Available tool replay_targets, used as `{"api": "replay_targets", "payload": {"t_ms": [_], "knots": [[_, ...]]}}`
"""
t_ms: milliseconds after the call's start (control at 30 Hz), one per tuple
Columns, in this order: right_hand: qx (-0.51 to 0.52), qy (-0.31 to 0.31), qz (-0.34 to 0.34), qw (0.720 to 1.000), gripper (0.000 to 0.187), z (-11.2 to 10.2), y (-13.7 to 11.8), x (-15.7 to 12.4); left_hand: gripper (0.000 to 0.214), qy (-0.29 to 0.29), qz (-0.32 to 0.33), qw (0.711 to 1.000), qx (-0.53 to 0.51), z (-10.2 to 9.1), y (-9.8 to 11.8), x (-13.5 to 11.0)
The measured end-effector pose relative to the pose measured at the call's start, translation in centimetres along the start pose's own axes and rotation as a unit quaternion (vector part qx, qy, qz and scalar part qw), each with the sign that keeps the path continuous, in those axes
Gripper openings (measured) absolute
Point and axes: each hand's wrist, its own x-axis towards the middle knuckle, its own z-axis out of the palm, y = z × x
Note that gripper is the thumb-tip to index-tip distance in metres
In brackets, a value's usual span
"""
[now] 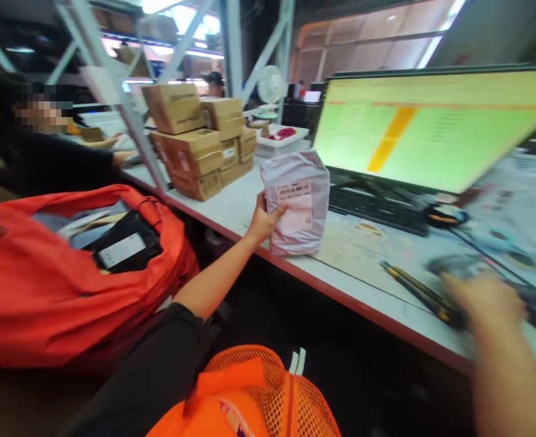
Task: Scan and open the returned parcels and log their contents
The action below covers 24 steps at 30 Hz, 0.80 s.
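My left hand [266, 220] grips the left side of a pale grey wrapped parcel [295, 227], thumb across its front. A white label with a barcode faces me, and the parcel stands upright at the table's front edge. To the right, my right hand [486, 297] is smeared by motion over the table. It is beside a blurred dark object [454, 267] whose kind I cannot make out; whether it is held is unclear. Just left of that hand lies a black and yellow box cutter [417, 288].
A monitor [422, 127] stands behind a black keyboard [377, 209]. Several cardboard boxes [190, 152] are stacked at the table's left, near a white bin [281, 142]. A red bag [81, 291] of parcels sits at the left. A person in black [62, 152] is beyond it.
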Motion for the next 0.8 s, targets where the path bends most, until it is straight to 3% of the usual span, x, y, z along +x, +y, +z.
{"api": "replay_targets", "payload": {"t_ms": [33, 100, 200, 267, 333, 433, 533, 667, 800], "knots": [[0.000, -0.046, 0.020, 0.999, 0.068, -0.2, 0.2, -0.2, 0.079, -0.034, -0.034, 0.999, -0.014, 2.5, -0.9, -0.6], [0.009, -0.078, 0.027, 0.997, 0.067, -0.1, -0.1, -0.2, 0.081, -0.093, -0.093, 0.991, -0.029, 6.1, -2.4, -1.9], [0.011, -0.059, 0.025, 0.998, 0.060, -0.7, -1.0, 0.0, 0.085, -0.132, -0.138, 0.980, -0.051, 8.2, -3.7, -3.4], [0.040, -0.063, -0.016, 0.997, 0.053, -2.3, -1.1, -0.4, 0.087, -0.144, -0.139, 0.978, -0.062, 8.1, -4.3, -4.0], [0.109, -0.083, -0.107, 0.985, 0.048, -4.9, -1.0, -1.7, 0.090, -0.155, -0.127, 0.978, -0.060, 7.8, -4.5, -4.4], [0.209, -0.078, -0.253, 0.941, 0.048, -9.3, -1.8, -4.9, 0.092, -0.162, -0.119, 0.978, -0.052, 7.5, -4.5, -4.5], [0.242, -0.058, -0.328, 0.911, 0.049, -12.3, -3.8, -8.1, 0.092, -0.161, -0.125, 0.978, -0.051, 7.6, -4.2, -4.4], [0.243, -0.072, -0.358, 0.899, 0.047, -13.0, -6.3, -9.3, 0.092, -0.159, -0.138, 0.977, -0.041, 7.8, -3.8, -4.8], [0.213, -0.025, -0.317, 0.924, 0.049, -10.9, -6.1, -6.7, 0.104, -0.186, -0.140, 0.972, -0.008, 7.1, -3.5, -5.3]]}}
